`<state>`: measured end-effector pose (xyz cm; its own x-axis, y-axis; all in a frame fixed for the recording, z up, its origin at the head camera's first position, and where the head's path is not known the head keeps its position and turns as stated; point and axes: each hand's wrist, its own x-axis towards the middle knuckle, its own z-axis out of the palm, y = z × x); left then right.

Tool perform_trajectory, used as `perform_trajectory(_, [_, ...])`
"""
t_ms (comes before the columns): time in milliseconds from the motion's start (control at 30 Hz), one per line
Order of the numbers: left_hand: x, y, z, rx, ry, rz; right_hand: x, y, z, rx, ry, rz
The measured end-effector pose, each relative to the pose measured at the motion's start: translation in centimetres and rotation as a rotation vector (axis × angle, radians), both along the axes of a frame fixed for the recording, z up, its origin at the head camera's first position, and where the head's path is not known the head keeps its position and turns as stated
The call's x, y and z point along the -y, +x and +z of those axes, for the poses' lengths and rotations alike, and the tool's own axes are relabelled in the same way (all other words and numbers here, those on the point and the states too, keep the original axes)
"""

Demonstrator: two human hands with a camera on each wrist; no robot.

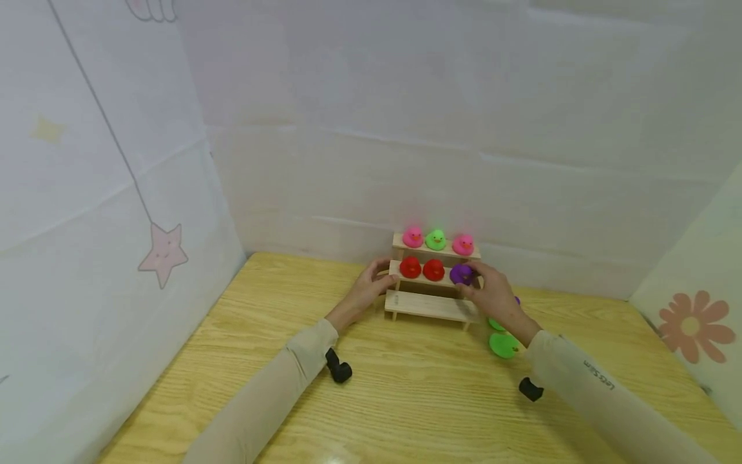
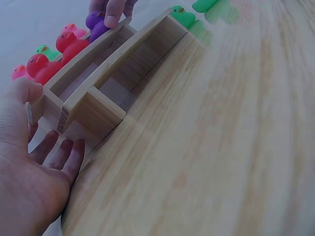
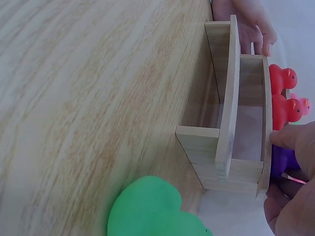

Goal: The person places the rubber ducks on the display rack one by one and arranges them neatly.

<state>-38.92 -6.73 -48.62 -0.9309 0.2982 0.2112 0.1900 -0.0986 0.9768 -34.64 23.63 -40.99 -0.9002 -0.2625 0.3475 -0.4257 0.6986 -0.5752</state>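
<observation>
A three-tier wooden display rack (image 1: 431,306) stands near the back wall. My left hand (image 1: 364,290) holds its left end, the thumb (image 2: 30,91) at the middle tier and the other fingers around the side below. With my right hand (image 1: 493,299) I pinch a purple rubber duck (image 1: 460,275) at the right end of the middle tier. Two red rubber ducks, one (image 1: 410,267) at the left end and another (image 1: 433,270) in the centre, sit on that same tier. Along the top tier are a pink duck (image 1: 413,238), a green duck (image 1: 436,240) and another pink duck (image 1: 463,245).
Right of the rack, a green duck (image 1: 503,346) lies on the wooden table (image 1: 400,399). Another green duck (image 1: 496,324) and a purple piece (image 1: 517,300) show partly behind my right hand. White cloth walls (image 1: 348,161) enclose the back and sides.
</observation>
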Motion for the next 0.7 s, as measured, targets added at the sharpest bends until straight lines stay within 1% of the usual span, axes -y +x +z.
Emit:
perform_trajectory(167, [0.0,0.1,0.1,0.021,0.020,-0.001,-0.4,0.1,0.4,0.025,0.045,0.049])
perform_trajectory(333, [0.0,0.0,-0.1,0.019,0.033,-0.004,-1.0,0.5,0.8,0.001,0.059,0.083])
perform_trajectory(567, [0.0,-0.2,-0.3,0.007,0.037,-0.003,-2.8,1.6,0.7,0.023,0.064,0.062])
perform_trajectory(700, [0.0,0.0,-0.2,0.004,0.038,0.002,-4.3,2.2,0.5,0.038,0.069,0.052])
